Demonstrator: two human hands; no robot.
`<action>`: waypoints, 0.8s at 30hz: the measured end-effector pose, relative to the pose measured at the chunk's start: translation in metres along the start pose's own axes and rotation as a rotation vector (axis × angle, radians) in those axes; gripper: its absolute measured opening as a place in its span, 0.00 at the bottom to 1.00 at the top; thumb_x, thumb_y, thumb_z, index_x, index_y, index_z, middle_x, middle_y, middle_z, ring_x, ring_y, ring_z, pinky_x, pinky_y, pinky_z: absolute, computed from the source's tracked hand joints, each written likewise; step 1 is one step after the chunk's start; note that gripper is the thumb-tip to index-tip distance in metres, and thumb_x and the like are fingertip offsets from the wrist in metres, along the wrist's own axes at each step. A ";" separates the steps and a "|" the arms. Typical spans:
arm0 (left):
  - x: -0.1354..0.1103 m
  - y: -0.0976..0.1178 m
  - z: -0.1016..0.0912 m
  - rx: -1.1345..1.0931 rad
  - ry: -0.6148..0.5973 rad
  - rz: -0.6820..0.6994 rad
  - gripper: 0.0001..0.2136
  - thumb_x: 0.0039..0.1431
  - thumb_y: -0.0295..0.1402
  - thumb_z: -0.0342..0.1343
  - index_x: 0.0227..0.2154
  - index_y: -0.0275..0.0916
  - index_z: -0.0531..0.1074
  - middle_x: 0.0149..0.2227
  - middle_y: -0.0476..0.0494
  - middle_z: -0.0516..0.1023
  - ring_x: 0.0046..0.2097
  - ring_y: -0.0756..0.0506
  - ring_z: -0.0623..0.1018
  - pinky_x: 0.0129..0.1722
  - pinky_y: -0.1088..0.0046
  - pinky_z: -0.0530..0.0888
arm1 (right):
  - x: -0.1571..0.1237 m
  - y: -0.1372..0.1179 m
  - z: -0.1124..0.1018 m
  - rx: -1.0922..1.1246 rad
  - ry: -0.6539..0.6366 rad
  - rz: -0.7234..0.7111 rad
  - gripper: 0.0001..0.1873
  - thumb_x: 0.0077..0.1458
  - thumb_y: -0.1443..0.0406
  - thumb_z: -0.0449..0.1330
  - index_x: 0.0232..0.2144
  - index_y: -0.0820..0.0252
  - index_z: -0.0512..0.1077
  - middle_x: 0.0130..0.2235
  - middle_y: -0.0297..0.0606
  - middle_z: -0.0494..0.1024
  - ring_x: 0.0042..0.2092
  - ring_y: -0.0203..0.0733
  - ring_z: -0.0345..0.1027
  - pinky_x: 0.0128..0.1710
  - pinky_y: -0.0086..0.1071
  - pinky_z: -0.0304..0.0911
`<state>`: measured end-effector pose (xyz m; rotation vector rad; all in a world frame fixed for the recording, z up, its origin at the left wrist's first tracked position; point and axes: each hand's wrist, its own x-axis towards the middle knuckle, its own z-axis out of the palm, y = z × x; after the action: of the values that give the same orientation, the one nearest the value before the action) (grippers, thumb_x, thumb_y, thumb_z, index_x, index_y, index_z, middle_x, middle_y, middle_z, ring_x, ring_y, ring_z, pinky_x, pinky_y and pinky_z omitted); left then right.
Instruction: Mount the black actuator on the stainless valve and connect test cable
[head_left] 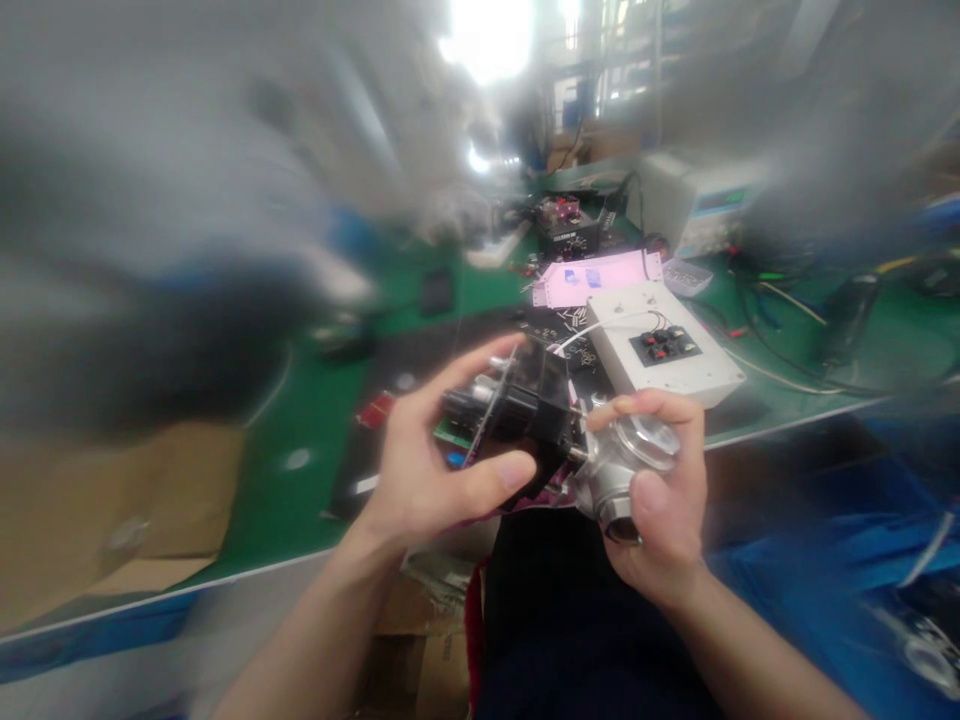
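Above the table's front edge, my left hand [427, 465] is closed around a black boxy electronic assembly [525, 410]. Capacitor-like parts and a bit of green circuit board show on the assembly's left side. My right hand [667, 500] grips a silvery metal valve body [611, 470], with the thumb on its near face and fingers over the top. An open round port on the valve faces down toward me. Short metal posts seem to join the black assembly and the valve body; the exact joint is partly hidden.
A white box [660, 340] with red and black terminals stands behind my right hand. Loose screws lie beside it on a black mat [420, 355]. Further back are a pink sheet [600, 278] and a bench instrument [697, 200]. A cardboard box [172, 500] sits at the left.
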<state>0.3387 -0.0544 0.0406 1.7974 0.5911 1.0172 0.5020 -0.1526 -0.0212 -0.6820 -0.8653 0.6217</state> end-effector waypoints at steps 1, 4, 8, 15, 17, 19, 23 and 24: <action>0.000 0.000 0.000 0.005 -0.002 -0.002 0.38 0.49 0.43 0.74 0.65 0.44 0.75 0.59 0.45 0.83 0.57 0.37 0.81 0.59 0.68 0.76 | 0.000 0.001 0.001 0.010 -0.001 0.004 0.21 0.63 0.56 0.64 0.55 0.52 0.68 0.43 0.39 0.75 0.36 0.40 0.68 0.35 0.36 0.66; 0.000 0.000 0.002 0.027 -0.006 -0.009 0.37 0.50 0.44 0.73 0.65 0.46 0.76 0.60 0.46 0.82 0.58 0.38 0.81 0.58 0.69 0.76 | -0.001 0.003 0.003 0.037 0.007 0.015 0.20 0.63 0.56 0.64 0.55 0.51 0.68 0.43 0.38 0.74 0.34 0.39 0.68 0.33 0.35 0.65; -0.001 -0.002 -0.002 0.050 -0.005 -0.021 0.36 0.52 0.45 0.73 0.64 0.46 0.76 0.61 0.46 0.82 0.59 0.38 0.81 0.58 0.69 0.76 | -0.002 0.008 0.000 0.002 0.001 0.015 0.20 0.65 0.55 0.64 0.56 0.48 0.67 0.43 0.35 0.74 0.35 0.39 0.70 0.33 0.34 0.66; 0.024 -0.001 -0.035 0.402 -0.149 0.007 0.36 0.51 0.44 0.75 0.64 0.46 0.75 0.62 0.46 0.81 0.60 0.37 0.81 0.61 0.68 0.76 | 0.013 0.034 -0.032 -0.264 -0.425 0.256 0.43 0.51 0.49 0.78 0.60 0.43 0.59 0.56 0.37 0.74 0.48 0.45 0.75 0.49 0.40 0.71; 0.034 -0.008 -0.044 0.527 -0.218 0.010 0.37 0.51 0.43 0.76 0.65 0.45 0.75 0.64 0.44 0.80 0.62 0.37 0.80 0.65 0.66 0.74 | 0.021 0.047 -0.036 -0.461 -0.505 0.320 0.43 0.48 0.49 0.80 0.58 0.46 0.64 0.54 0.36 0.76 0.50 0.47 0.74 0.51 0.41 0.70; 0.040 -0.019 -0.051 0.601 -0.288 0.014 0.37 0.51 0.44 0.75 0.65 0.44 0.74 0.64 0.43 0.79 0.63 0.36 0.79 0.66 0.64 0.73 | 0.028 0.060 -0.036 -0.600 -0.561 0.323 0.41 0.46 0.46 0.80 0.56 0.50 0.67 0.52 0.36 0.78 0.52 0.48 0.74 0.52 0.41 0.68; 0.044 -0.040 -0.056 0.679 -0.387 0.040 0.37 0.53 0.45 0.73 0.66 0.46 0.72 0.64 0.43 0.78 0.63 0.37 0.79 0.66 0.62 0.74 | 0.034 0.077 -0.032 -0.709 -0.617 0.309 0.41 0.43 0.46 0.81 0.52 0.55 0.69 0.49 0.37 0.79 0.49 0.48 0.75 0.49 0.39 0.70; 0.044 -0.043 -0.055 0.691 -0.405 0.050 0.37 0.54 0.44 0.73 0.66 0.46 0.71 0.64 0.43 0.78 0.63 0.37 0.79 0.66 0.62 0.74 | 0.034 0.079 -0.031 -0.744 -0.622 0.306 0.42 0.41 0.47 0.82 0.51 0.56 0.70 0.47 0.38 0.80 0.48 0.49 0.76 0.48 0.40 0.71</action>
<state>0.3175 0.0250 0.0295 2.5477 0.6911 0.4642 0.5283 -0.0873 -0.0791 -1.3440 -1.6235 0.8059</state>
